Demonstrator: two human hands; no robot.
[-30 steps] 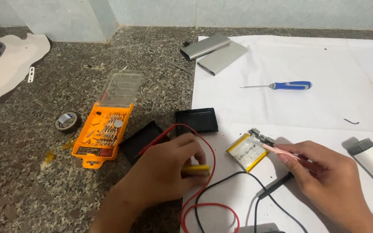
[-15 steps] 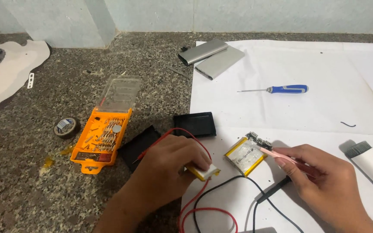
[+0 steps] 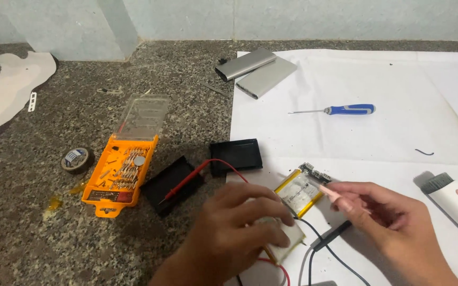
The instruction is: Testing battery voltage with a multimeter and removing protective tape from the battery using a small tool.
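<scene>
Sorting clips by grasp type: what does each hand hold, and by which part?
Left hand covers a flat silvery battery pack, pressing its top. Right hand pinches a thin pink tool by its rear end.

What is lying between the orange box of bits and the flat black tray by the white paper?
In the head view, another black tray lies between the orange bit box and the flat black tray, with a red probe resting across it.

Orange bit case (image 3: 121, 170); blue screwdriver (image 3: 345, 109), tape roll (image 3: 76, 159), grey metal shells (image 3: 257, 71)
</scene>
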